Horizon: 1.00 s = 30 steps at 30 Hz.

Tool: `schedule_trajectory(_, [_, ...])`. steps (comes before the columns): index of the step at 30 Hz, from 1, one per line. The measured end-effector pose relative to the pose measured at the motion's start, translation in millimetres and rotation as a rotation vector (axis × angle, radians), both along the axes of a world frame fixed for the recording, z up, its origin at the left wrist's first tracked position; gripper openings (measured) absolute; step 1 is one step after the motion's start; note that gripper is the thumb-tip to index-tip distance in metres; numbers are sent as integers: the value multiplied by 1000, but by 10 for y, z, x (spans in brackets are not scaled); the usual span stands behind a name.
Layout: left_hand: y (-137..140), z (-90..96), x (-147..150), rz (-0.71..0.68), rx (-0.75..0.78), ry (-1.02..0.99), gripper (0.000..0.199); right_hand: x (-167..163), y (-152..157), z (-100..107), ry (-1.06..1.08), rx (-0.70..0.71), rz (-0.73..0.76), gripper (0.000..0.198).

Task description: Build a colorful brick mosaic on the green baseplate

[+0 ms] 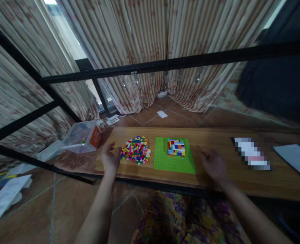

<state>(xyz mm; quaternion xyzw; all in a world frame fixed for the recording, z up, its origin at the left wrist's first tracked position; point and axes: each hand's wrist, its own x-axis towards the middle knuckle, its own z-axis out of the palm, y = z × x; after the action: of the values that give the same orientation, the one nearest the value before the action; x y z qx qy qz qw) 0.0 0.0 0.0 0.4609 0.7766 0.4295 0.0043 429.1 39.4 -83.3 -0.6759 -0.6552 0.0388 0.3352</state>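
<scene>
Blocky pixels are masking the face of a dark-edged slab (253, 154) on the wooden tabletop (216, 137), while the right edge of the view is cutting off a pale flat panel (293, 157). Dim light is blurring the separate pieces in a pile of colored bricks (137, 150). Just beside that pile, the left hand (110, 158) is curving its fingers, thumb standing apart from them; whether it is touching the outermost bricks is hard to tell. The right hand (214, 165) is curling near the green baseplate (162, 161), its thumb and index finger lying close; shadow is obscuring whether they are meeting or pinching anything. Between the 2 hands, a multicolored brick block (176, 147) is sitting on the baseplate, toward its far edge.
</scene>
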Motion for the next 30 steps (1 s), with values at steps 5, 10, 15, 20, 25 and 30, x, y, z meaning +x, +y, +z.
schedule_trajectory(5, [167,-236,45,-33,-335,253,36,-21,65,-176,-4,54,-27,33])
schedule_trajectory(10, [212,-347,48,-59,-455,314,26,-54,15,-172,85,72,-19,31])
schedule_trajectory(15, [192,-264,130,-59,-438,324,27,-85,5,-98,203,60,0,28])
schedule_trajectory(20, [134,-198,468,-215,-241,9,29,-112,1,-44,265,66,-3,27])
schedule_trajectory(25, [-65,-324,1136,-511,-235,-543,36,-201,-51,122,343,107,13,30])
schedule_trajectory(30, [-208,-330,1676,-563,-352,-859,41,-574,-450,450,522,46,255,25])
